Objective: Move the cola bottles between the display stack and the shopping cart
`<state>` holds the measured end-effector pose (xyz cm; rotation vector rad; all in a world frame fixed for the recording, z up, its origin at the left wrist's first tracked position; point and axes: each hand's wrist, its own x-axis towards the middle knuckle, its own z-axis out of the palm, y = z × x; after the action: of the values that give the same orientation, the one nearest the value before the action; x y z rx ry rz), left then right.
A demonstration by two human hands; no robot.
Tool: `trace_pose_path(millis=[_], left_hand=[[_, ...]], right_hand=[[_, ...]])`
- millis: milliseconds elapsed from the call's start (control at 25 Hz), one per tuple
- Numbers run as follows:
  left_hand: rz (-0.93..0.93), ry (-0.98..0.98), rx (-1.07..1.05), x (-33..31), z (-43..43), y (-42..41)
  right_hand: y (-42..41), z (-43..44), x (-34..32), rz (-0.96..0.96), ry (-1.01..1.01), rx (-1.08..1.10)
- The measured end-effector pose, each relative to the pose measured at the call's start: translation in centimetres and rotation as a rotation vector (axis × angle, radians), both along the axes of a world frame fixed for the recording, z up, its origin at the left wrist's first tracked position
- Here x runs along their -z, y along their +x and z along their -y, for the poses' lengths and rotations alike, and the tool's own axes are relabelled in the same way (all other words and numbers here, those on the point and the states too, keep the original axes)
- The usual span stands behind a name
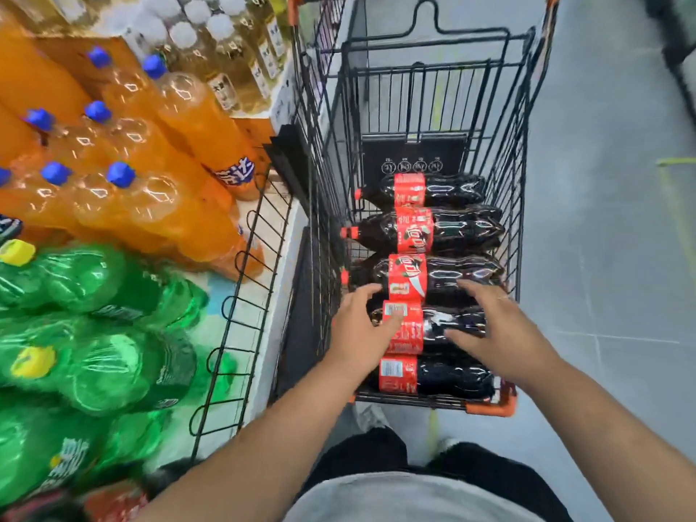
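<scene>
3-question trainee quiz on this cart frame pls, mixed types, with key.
1. How many cola bottles lie in the shopping cart?
2. True or false: the left hand and right hand are on the same cola bottle.
3. Which way do the cola caps point: A) toward the display stack, B) away from it?

Key: 1. five; 2. true, second from the near end; 3. A.

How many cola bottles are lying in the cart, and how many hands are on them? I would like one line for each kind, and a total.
Cola bottles in the cart: 5, at
Hands on the bottles: 2, left hand and right hand
Total: 7
</scene>
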<state>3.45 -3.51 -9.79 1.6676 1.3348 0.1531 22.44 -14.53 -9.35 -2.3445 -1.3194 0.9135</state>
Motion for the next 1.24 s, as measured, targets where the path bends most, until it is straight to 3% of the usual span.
trace_pose_path(millis=[320, 520, 760, 960, 1240], left_hand=[[-0.122, -0.241, -0.245, 6.0, -0.6, 0.2], [-0.183, -0.41, -0.458, 9.6, -1.1, 1.2], [0.1, -0.517, -0.942, 13.2, -1.1, 2.4], [0.313, -0.46, -1.375, 17.6, 0.1, 4.7], [0.635, -0.777, -1.3, 21.0, -0.8, 1.9]], right_hand=[[-0.8, -1.6, 6.0, 0.075, -0.198, -0.081], [1.0, -3.0, 9.6, 0.261, -0.318, -0.222], [0.9, -4.6, 12.6, 0.361, -0.393, -0.393], [1.5, -5.5, 13.5, 0.463, -0.366, -0.509], [3.4, -4.9, 15.5, 0.538, -0.241, -0.634]])
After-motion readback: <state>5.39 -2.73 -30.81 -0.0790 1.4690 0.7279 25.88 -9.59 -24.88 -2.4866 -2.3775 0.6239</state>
